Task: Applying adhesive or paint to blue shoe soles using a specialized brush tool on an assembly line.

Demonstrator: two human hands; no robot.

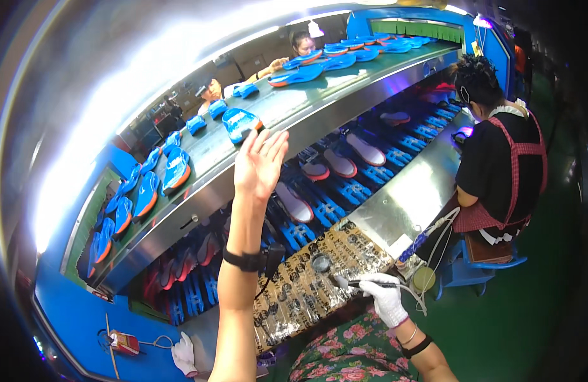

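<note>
My bare left hand (262, 165) is raised at the front edge of the upper conveyor, palm turned up and fingers stretched out. Its fingertips reach a blue shoe sole (238, 122) with an orange edge; whether they touch it I cannot tell. In a white glove, my right hand (386, 300) is closed around a brush (352, 282) with a dark handle and pale bristles. The brush points left over a taped cardboard work surface (294, 304). Just beyond the bristles stands a small round cup (320, 262).
Several blue soles lie along the upper conveyor (287, 102). Below, a rack (376, 176) carries pink-edged soles. A co-worker (501, 153) sits at the right on a blue stool (462, 274); two people are across the conveyor. A pale cord (427, 254) hangs beside the work surface. A white glove (184, 354) lies lower left.
</note>
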